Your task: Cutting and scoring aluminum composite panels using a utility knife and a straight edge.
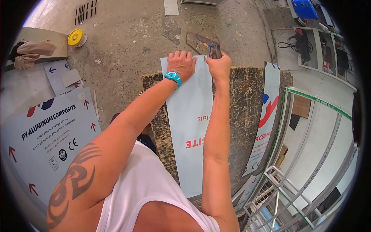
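Observation:
A long pale-grey composite panel [185,100] with red print lies lengthwise before me on a scarred wooden work board [247,96]. My left hand [181,65], below a turquoise wristwatch [173,76], rests flat on the panel's far left corner with fingers stretched toward the edge. At the far right corner, my right hand [220,67] is closed around the end of a rusty, angled metal tool [206,41] with blue patches. The tool reaches past the panel's far edge; its exact kind is unclear. My right forearm covers part of the print.
A second printed strip [266,112] lies on the board's right side. Large printed panels [54,131] lie at left, near a yellow-lidded bucket [77,38]. White-and-green metal frames [317,100] stand close at right. Black cable [299,45] is bundled at the far right.

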The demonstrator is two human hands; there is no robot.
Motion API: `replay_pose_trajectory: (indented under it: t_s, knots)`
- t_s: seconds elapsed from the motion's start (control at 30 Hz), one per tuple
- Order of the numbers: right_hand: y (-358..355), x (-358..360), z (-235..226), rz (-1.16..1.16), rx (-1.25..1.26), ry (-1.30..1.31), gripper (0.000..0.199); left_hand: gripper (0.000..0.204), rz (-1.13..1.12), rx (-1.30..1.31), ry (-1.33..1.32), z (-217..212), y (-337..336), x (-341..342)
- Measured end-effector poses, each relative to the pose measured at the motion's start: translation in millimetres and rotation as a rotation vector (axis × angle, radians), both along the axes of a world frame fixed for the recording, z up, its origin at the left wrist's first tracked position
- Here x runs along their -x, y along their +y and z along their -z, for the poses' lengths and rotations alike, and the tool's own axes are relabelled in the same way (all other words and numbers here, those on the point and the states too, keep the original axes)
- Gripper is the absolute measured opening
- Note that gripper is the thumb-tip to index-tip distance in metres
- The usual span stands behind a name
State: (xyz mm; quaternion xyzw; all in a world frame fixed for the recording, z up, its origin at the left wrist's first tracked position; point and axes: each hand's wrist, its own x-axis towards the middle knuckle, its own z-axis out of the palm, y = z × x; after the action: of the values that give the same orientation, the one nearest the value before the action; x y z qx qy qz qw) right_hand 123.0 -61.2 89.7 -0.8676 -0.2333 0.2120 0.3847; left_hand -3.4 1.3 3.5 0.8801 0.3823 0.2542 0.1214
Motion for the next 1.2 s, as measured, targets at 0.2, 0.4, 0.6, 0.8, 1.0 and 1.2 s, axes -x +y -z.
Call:
replay_pose_trajectory:
  t_s: [0.2, 0.4, 0.6, 0.8, 1.0, 1.2]
  knots:
    - [-12.7, 39.6, -40.4, 0.011, -0.255, -0.250, 0.015, 0.025, 0.002, -0.007, -0.028, 2.6, -2.9, 1.4]
    - [-54.3, 70.9, -145.4, 0.143, -0.571, -0.294, 0.024, 0.048, 0.119, -0.049, 0.004, -8.2, -2.1, 7.3]
    - [-147.7, 134.8, -186.8, 0.311, -0.461, -0.414, 0.024, 0.072, 1.294, -0.082, 0.134, -15.5, 30.1, 2.5]
    - [-263.8, 216.3, -191.9, 0.582, -0.176, -0.477, 0.029, 0.083, -0.528, 0.360, 0.582, -24.1, 276.9, -10.8]
    - [-318.1, 258.1, -190.6, 0.721, -0.049, -0.450, 0.027, 0.049, 0.365, -0.098, 0.067, -47.2, 192.9, 84.7]
    - [-313.3, 256.9, -190.9, 0.728, -0.048, -0.449, 0.026, 0.063, 1.218, -0.179, 0.180, -52.3, 105.4, 140.0]
